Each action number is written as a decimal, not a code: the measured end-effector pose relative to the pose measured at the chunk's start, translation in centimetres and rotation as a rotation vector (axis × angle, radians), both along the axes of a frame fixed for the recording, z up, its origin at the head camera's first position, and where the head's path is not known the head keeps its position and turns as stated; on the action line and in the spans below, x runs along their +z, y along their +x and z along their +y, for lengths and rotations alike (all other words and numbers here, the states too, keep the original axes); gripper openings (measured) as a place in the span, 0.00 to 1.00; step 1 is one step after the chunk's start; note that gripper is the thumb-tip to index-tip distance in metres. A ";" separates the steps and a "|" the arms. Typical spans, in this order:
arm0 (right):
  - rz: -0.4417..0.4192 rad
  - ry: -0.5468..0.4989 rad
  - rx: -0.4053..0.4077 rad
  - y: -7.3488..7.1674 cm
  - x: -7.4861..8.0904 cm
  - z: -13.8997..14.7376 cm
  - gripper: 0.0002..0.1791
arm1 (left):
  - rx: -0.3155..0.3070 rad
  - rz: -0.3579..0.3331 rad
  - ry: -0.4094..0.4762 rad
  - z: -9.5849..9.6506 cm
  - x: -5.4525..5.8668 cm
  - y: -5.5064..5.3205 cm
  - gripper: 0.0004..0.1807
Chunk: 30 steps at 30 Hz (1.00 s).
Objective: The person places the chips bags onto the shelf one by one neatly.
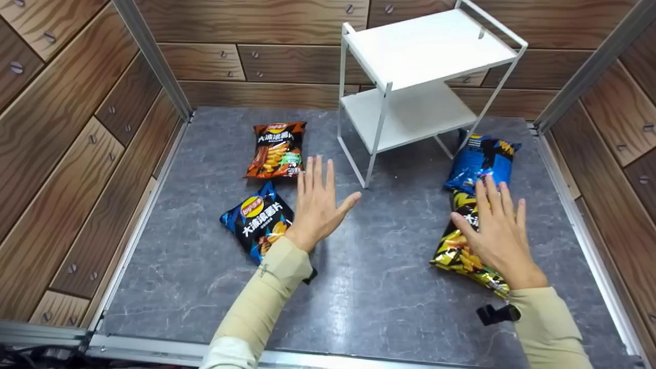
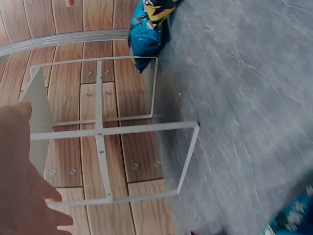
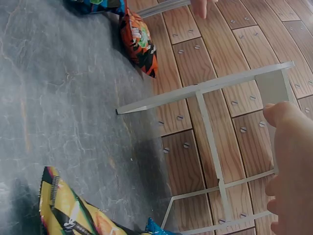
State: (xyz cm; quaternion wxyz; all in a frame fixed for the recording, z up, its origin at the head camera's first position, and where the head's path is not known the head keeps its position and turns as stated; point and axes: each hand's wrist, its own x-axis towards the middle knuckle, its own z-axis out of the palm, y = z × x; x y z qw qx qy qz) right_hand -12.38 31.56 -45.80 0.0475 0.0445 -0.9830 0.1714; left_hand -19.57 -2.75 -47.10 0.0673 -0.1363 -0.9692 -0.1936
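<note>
In the head view my left hand (image 1: 319, 210) is held out with straight fingers and the thumb spread, holding nothing. It partly covers a dark blue chip bag (image 1: 259, 218); an orange chip bag (image 1: 277, 149) lies just beyond. My right hand (image 1: 499, 236) is likewise stretched flat, over a yellow-and-black chip bag (image 1: 456, 248) that it partly hides. A bright blue chip bag (image 1: 482, 161) lies past its fingertips. In the wrist views the left hand (image 2: 24, 171) and the right hand (image 3: 296, 166) show at the edges, apart from the bags.
A white two-tier shelf rack (image 1: 425, 46) stands at the back, between the bag pairs. The grey marbled floor (image 1: 379, 307) is bounded by wood-patterned walls (image 1: 287, 64) and metal rails (image 1: 123, 261). A black strap piece (image 1: 497, 313) sits at the right wrist.
</note>
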 end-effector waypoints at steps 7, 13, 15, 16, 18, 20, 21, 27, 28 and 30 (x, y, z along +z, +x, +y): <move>0.026 -0.027 0.013 -1.1 1.4 0.0 0.46 | 0.001 -0.027 0.176 2.3 1.2 -2.3 0.43; 0.080 -0.035 0.026 -3.3 3.7 -0.5 0.46 | 0.002 -0.025 0.316 4.4 2.9 -4.3 0.37; 0.098 -0.032 0.037 -4.2 4.5 -0.8 0.46 | -0.004 -0.031 0.356 5.0 3.4 -4.7 0.36; 0.105 -0.028 0.042 -4.6 4.9 -1.0 0.46 | -0.009 -0.031 0.373 5.3 3.6 -4.8 0.35; 0.120 -0.014 0.056 -5.4 5.7 -1.3 0.46 | -0.017 -0.021 0.402 5.8 3.8 -5.2 0.34; 0.133 0.008 0.073 -6.3 6.7 -1.6 0.45 | -0.024 -0.020 0.428 6.3 4.0 -5.6 0.33; 0.145 0.022 0.082 -6.8 7.2 -1.8 0.45 | -0.027 -0.024 0.440 6.5 4.1 -5.8 0.33; 0.233 0.070 0.124 -10.0 10.3 -2.7 0.41 | -0.046 -0.080 0.480 7.6 4.1 -7.0 0.34; 0.246 0.075 0.131 -10.5 10.7 -2.9 0.41 | -0.050 -0.077 0.483 7.8 4.1 -7.2 0.33; 0.276 0.088 0.149 -11.5 11.5 -3.3 0.39 | -0.052 -0.066 0.483 8.2 4.0 -7.4 0.31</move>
